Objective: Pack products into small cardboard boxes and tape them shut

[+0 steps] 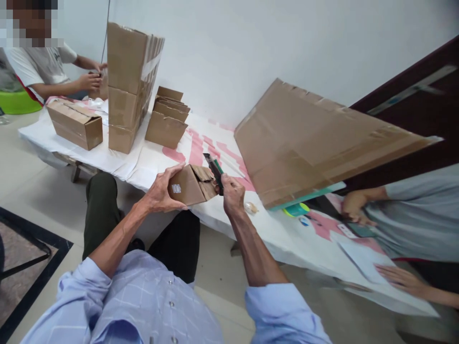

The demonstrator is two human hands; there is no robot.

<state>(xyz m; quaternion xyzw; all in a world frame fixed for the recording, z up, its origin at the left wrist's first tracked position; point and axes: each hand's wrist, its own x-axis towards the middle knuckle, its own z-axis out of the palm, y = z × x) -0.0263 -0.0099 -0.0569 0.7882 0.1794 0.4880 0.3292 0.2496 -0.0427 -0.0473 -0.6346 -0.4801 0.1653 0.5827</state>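
Observation:
A small cardboard box (189, 190) with a white label is gripped in my left hand (162, 189), thumb on the near side and fingers over the top. It is tilted above the table's near edge, with its torn flaps facing right. My right hand (234, 192) is closed around a box cutter (216, 173), dark with a green strip, pointing up and left. The cutter is right against the flaps; whether its blade touches the cardboard I cannot tell.
Tall stacked boxes (124, 95), a long box (77, 123) and opened cartons (167, 122) stand left on the white-covered table (143, 165). A large cardboard sheet (304, 143) leans at right. Tape (297, 209) lies near it. Other people sit at both ends, one handling a box.

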